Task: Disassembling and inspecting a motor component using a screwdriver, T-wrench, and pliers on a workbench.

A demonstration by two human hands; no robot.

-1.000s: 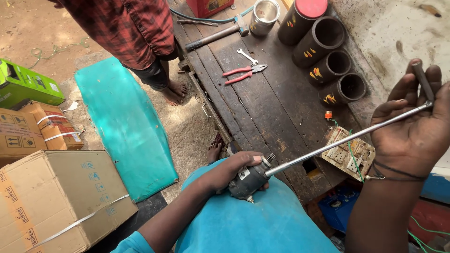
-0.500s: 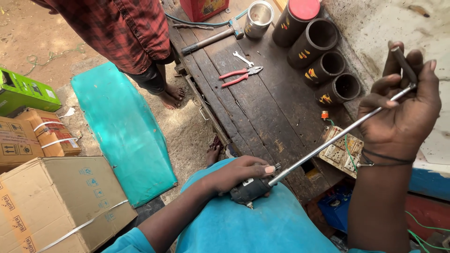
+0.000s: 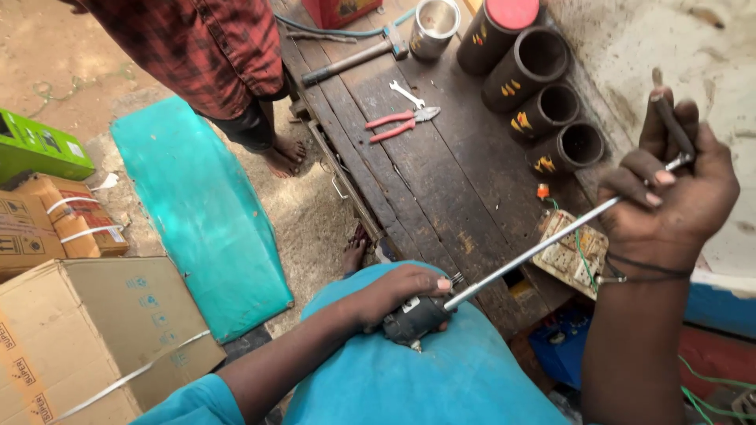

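Metal rod, long and silver, runs on a slant from the person's lap up toward the wall, above the near edge of the dark wooden workbench. Its lower end goes into a dark, rounded fitting that is mostly covered by the left hand, so the fitting's shape and how it joins the rod are hard to make out. The upper end disappears inside the right hand; a dark stick-like piece juts up from that fist (whether it belongs to the rod cannot be told).

The left hand is clamped over the fitting, resting on the teal cloth over the knee, forearm coming in from lower left. The right hand is raised, wrist bent back, fingers curled tightly about the rod's top, well apart from the left.

On the bench lie red-handled pliers, a small spanner just beside them, and a hammer. A second person in a checked shirt stands beside the bench, cut off at the frame's top.
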